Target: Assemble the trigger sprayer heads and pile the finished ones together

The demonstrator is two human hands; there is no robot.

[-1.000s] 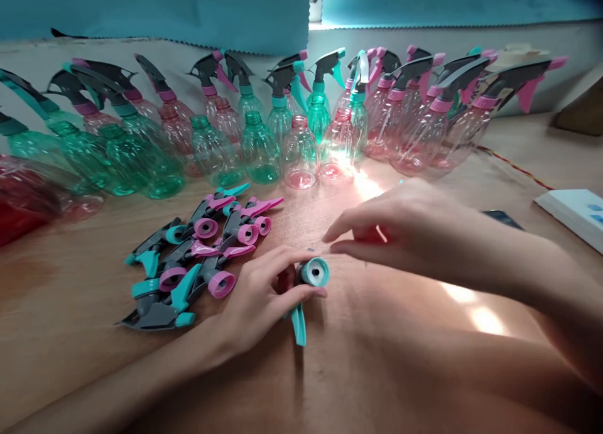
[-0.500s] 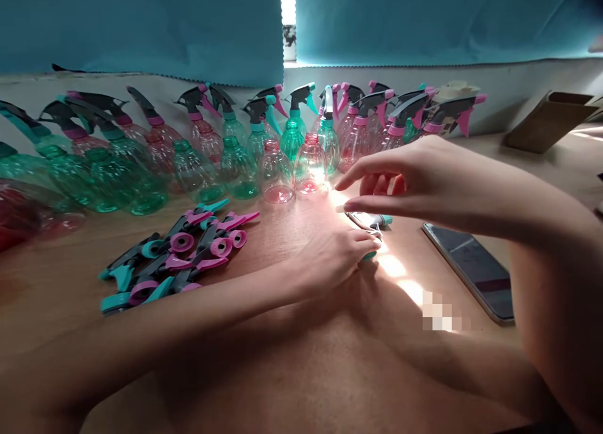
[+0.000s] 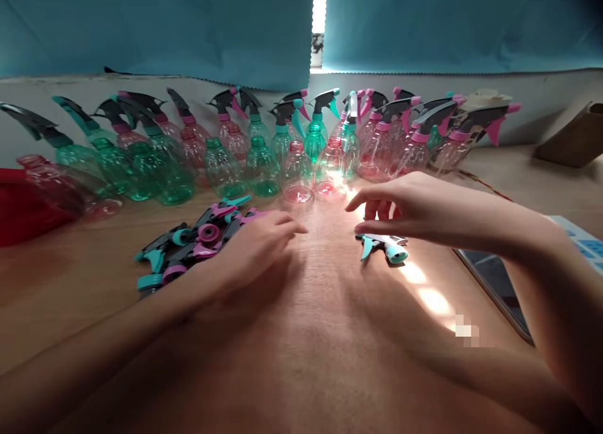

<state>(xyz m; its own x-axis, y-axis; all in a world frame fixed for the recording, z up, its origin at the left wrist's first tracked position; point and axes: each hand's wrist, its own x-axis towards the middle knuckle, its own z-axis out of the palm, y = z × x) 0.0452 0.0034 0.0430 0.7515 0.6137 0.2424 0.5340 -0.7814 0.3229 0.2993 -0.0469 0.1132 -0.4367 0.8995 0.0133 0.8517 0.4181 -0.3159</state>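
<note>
My left hand (image 3: 264, 239), fingers stretched out and with nothing seen in it, is just right of a pile of trigger spray heads (image 3: 188, 245) in grey, pink and teal, and partly covers them. Higher over the table, my right hand (image 3: 405, 205) has its thumb and forefinger apart, the other fingers curled, and no object shows between them. Below its fingertips a grey and teal spray head (image 3: 384, 247) lies on its side on the wooden table. Behind both hands stand clear pink bottles (image 3: 296, 176) and green bottles (image 3: 262, 170) without heads.
Several bottles with spray heads fitted (image 3: 384, 139) line the wall. At far left a pink bottle (image 3: 61, 183) leans by a red container (image 3: 14, 208). A phone (image 3: 494, 289) lies partly under my right forearm, and a cardboard box (image 3: 575, 135) stands at back right.
My left hand has moved left, away from the spray head under my right hand, to beside the pile. The right hand keeps its shape. The view has shifted left.
</note>
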